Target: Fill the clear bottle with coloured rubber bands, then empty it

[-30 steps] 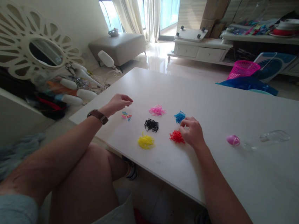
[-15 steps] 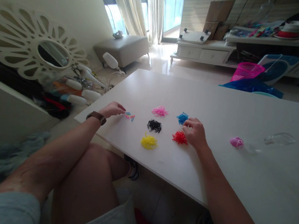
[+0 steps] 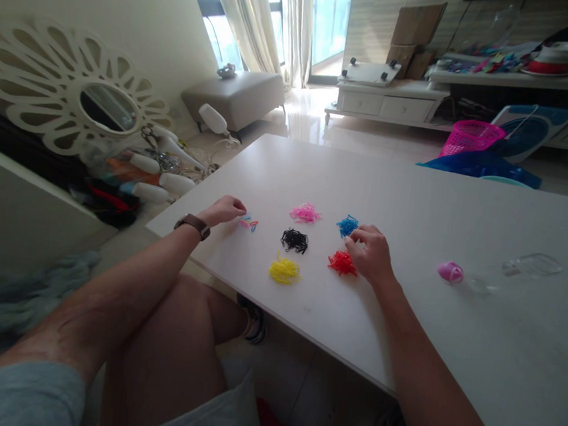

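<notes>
My left hand [image 3: 226,210], with a watch [image 3: 195,225] on its wrist, is at the left of the white table [image 3: 391,193]. Its fingertips are pinched together over a few mixed-colour small rubber bands [image 3: 253,225]; anything between them is too small to make out. Curled fingers of my right hand [image 3: 370,253] are beside the blue rubber bands [image 3: 348,226] and just above the red rubber bands [image 3: 343,263]; what they hold, if anything, is hidden. Between the hands lie piles of pink rubber bands [image 3: 305,213], black rubber bands [image 3: 295,241] and yellow rubber bands [image 3: 284,271].
On the table's right side lie a pink object [image 3: 450,272] and a clear plastic container [image 3: 533,265]. Beyond the far edge stands a pink basket [image 3: 472,139]. A lamp with white shades [image 3: 176,183] and a flower-shaped mirror [image 3: 107,107] are to the left.
My left hand has moved slightly right over the mixed rubber bands, and its fingertips have drawn together. My right hand has stayed nearly in place. The view has shifted a little.
</notes>
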A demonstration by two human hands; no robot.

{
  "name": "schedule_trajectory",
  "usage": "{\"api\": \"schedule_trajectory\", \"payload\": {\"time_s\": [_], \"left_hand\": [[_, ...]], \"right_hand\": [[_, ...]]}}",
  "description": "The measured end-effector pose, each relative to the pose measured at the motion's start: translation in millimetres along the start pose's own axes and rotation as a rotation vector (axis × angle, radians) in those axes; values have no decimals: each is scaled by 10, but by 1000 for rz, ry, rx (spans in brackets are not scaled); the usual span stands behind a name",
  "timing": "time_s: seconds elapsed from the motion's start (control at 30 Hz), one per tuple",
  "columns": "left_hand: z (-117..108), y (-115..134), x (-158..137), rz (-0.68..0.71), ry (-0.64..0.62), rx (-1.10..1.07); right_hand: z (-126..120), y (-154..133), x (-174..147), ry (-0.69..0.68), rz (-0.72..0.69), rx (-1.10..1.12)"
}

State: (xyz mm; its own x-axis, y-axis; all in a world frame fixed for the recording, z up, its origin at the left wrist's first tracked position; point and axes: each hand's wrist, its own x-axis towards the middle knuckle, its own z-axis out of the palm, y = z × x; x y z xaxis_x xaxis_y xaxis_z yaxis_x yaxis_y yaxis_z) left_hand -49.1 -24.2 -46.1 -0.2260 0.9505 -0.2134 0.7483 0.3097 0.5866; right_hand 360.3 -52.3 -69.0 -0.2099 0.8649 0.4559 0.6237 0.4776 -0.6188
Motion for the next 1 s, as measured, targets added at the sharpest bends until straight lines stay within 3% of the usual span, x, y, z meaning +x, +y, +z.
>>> {"api": "schedule_trajectory", "payload": {"time_s": [0.3,0.67,0.83,1.0], "left_hand": [[102,212,-56,89,-155,47],[183,229,-42,98,-186,153],[134,229,20,85,-95,113],[-104,84,23,97,-46,-44]], "right_hand": [[4,-18,-7,13,-15,-4],[8,-28,-2,7,-17,4],[10,-29,-3,5,-18,-3],[12,-21,-8,0,-17,-2]]}}
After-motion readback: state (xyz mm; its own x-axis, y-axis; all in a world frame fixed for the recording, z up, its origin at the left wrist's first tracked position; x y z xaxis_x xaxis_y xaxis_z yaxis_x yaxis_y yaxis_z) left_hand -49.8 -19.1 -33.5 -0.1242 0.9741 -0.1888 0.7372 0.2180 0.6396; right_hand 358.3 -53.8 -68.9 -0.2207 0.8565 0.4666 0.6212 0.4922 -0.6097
